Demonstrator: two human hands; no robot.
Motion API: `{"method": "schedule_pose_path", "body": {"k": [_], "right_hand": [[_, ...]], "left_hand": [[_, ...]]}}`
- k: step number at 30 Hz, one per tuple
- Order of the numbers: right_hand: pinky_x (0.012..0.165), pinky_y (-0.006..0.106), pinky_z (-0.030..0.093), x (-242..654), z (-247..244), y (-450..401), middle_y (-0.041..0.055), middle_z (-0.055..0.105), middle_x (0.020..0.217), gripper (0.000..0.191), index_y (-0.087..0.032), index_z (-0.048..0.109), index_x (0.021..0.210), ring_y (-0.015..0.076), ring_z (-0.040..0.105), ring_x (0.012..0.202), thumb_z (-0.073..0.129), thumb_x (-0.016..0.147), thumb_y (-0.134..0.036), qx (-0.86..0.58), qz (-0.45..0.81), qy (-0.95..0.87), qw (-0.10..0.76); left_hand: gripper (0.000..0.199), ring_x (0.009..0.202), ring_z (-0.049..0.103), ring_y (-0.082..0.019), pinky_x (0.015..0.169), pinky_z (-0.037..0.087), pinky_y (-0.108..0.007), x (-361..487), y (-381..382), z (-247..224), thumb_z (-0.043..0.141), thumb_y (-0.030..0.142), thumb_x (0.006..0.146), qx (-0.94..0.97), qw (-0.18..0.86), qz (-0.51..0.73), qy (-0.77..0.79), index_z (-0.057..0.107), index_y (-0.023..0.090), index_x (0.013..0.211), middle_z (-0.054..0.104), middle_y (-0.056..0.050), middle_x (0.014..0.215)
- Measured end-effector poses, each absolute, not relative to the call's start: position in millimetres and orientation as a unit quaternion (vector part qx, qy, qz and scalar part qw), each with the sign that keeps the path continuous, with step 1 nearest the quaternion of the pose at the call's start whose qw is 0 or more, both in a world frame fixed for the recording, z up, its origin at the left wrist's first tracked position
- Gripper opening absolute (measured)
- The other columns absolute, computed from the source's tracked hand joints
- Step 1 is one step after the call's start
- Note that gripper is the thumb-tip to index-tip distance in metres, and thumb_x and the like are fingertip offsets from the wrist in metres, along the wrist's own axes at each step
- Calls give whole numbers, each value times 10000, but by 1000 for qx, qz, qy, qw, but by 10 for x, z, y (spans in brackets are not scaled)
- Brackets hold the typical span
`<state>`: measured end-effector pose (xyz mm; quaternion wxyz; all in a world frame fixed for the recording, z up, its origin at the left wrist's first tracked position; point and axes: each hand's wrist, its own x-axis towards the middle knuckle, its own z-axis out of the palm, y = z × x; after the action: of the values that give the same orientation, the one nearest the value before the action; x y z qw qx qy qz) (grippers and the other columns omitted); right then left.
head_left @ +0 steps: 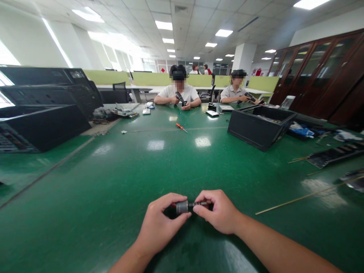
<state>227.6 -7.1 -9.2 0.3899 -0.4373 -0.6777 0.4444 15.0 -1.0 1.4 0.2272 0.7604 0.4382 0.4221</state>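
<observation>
Cylinder (182, 207), grey and matte: on my feed the left hand (160, 216) grips it, the right hand (220, 210) pinching a slim metallic shaft (191, 204) (glossy green tabletop (127, 170) beneath).

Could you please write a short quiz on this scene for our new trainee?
1. True or false: the screwdriver lies on the green table.
2. Multiple choice: what does the person's left grip hold? A) a black case; B) a grey cylinder; C) a brass-coloured rod.
3. Fill in the blank: the slim shaft is pinched by the person's ____ grip.

Key: 1. True. 2. B, the grey cylinder. 3. Right: the right grip has its fingertips on the slim shaft.
</observation>
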Motion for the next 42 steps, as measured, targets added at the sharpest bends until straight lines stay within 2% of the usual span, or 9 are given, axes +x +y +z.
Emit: {"method": "schedule_pose_path", "body": {"k": [9, 42], "right_hand": [[520, 221, 377, 2289, -135, -59, -25, 585, 610, 149, -159, 681, 835, 117, 541, 536, 675, 861, -306, -442, 454, -666, 394], [515, 225, 395, 2295, -108, -57, -24, 588, 591, 147, -159, 672, 801, 115, 546, 516, 677, 844, -301, -451, 439, -661, 410]], "left_hand": [[215, 792, 712, -196, 732, 560, -291, 144, -16, 19, 792, 246, 708, 749, 235, 424, 451, 758, 245, 921, 761, -12, 889], [230, 801, 707, -197, 748, 545, -303, 125, -12, 20, 791, 280, 719, 742, 239, 422, 463, 754, 250, 944, 758, -3, 892]]}}
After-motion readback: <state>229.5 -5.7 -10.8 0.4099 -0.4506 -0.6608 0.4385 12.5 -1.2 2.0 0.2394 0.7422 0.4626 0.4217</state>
